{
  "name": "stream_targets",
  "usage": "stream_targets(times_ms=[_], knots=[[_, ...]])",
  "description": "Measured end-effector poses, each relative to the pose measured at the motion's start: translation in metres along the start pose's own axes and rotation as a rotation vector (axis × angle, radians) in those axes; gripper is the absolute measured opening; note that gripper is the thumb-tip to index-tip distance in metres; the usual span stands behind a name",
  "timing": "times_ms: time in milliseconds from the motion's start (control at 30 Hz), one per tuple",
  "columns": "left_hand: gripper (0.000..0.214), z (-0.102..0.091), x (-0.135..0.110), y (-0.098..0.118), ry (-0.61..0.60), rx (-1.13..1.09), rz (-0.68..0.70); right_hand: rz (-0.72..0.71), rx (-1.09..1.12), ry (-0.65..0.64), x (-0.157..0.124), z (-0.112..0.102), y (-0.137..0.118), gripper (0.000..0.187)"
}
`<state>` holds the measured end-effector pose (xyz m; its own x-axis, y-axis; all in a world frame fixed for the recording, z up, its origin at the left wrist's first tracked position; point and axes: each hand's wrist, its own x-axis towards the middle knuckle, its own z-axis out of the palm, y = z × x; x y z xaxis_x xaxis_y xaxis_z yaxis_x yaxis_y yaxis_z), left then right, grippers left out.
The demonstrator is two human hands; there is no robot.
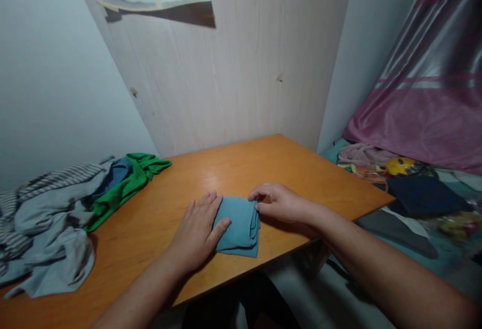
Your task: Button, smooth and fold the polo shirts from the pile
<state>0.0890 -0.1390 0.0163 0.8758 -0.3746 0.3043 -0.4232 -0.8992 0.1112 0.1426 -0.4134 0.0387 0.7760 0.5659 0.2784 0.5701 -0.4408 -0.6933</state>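
A teal cloth [236,226], folded into a small layered square, lies on the wooden table [241,168] near its front edge. Flat along the cloth's left side rests my left hand [201,228], fingers stretched out and the thumb on top of the fabric. My right hand [276,202] pinches the cloth's far right corner between thumb and fingertips. Several loose fold edges show along the right side of the square. What kind of garment or cloth it is cannot be made out.
On the table's left lies a heap of crumpled clothes [56,223], with a green garment [120,188] at its edge. To the right, below the tabletop, are a dark folded cloth [427,194], a yellow object [399,166] and a pink curtain [425,118]. A wood-grain panel [244,78] stands behind.
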Motion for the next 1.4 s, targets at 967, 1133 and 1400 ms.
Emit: stream_targets(times_ms=[967, 1133, 1400], knots=[[0.069, 0.003, -0.007, -0.002, -0.031, 0.036, 0.039, -0.025, -0.272, 0.299, -0.037, 0.026, -0.015, 0.018], [0.071, 0.002, -0.007, 0.0, -0.053, 0.026, 0.029, 0.255, 0.319, 0.203, -0.055, 0.044, -0.046, 0.013], [0.072, 0.002, -0.006, 0.0, -0.053, 0.023, 0.025, 0.387, 0.5, 0.021, -0.075, 0.074, -0.057, 0.014]])
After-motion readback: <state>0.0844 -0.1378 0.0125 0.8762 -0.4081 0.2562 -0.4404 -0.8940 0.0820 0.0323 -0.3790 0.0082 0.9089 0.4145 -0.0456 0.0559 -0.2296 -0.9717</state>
